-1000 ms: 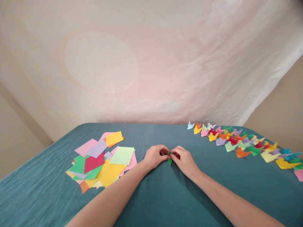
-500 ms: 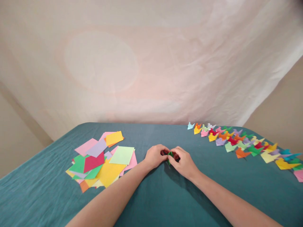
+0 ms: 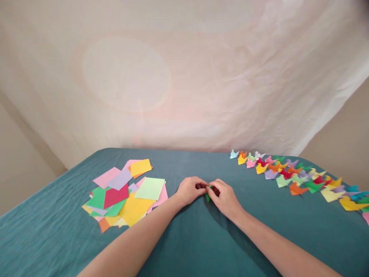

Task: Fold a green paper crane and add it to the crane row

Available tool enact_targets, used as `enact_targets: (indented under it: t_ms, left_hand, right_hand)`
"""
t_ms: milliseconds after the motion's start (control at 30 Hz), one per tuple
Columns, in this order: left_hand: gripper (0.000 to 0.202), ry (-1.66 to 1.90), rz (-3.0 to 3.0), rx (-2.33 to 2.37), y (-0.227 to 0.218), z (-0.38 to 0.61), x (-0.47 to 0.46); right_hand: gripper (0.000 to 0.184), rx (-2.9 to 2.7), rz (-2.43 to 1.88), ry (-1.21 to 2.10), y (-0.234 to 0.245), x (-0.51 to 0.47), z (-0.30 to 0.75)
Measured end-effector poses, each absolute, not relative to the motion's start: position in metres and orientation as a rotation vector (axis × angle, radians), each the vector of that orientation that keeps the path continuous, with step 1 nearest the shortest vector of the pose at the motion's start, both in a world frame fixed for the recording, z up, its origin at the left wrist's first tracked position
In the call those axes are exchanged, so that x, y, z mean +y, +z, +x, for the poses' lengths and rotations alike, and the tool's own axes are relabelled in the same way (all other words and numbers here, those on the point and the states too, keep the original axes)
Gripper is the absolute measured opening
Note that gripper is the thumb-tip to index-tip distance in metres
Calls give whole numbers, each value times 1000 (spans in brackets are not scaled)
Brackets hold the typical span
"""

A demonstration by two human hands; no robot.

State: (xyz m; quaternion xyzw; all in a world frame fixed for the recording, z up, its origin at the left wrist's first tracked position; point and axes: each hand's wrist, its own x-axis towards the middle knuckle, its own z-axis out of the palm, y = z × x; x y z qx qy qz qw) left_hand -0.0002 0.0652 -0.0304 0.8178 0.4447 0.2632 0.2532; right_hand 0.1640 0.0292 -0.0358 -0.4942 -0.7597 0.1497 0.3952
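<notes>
Between my fingertips is a small folded piece of green paper (image 3: 208, 197), mostly covered by the fingers, so its exact shape is hidden. My left hand (image 3: 190, 191) pinches it from the left, thumb and forefinger together. From the other side my right hand (image 3: 224, 197) grips it with thumb and fingers closed. The two hands meet at the fingertips, just over the teal tablecloth (image 3: 184, 246).
To the left lies a loose pile of coloured paper squares (image 3: 137, 209) in yellow, green, pink, red and lilac. Rows of small folded paper birds (image 3: 296, 188) run along the right side. A pale cloth (image 3: 184, 77) hangs behind the table.
The fingers have shifted slightly on the green paper, and its lower tip shows a little differently below them. The whole view has drifted slightly; the pile and birds lie unchanged.
</notes>
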Motion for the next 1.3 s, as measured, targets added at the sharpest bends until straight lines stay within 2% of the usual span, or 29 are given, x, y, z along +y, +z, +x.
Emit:
enact_targets:
  t_ms: [667,933,1300]
  left_hand:
    - [17,747,2248,1163,-30,-2,64]
    - [21,663,2400,939,-20,-13,68]
    - [23,472,2836,1098,-15,-8,55]
  right_hand:
    - [14,-2080,-1188,312,-39,27,175]
    - [16,-2119,-1189,301,-36,28,176]
    - [18,-2158,-1174,287,-36,28,176]
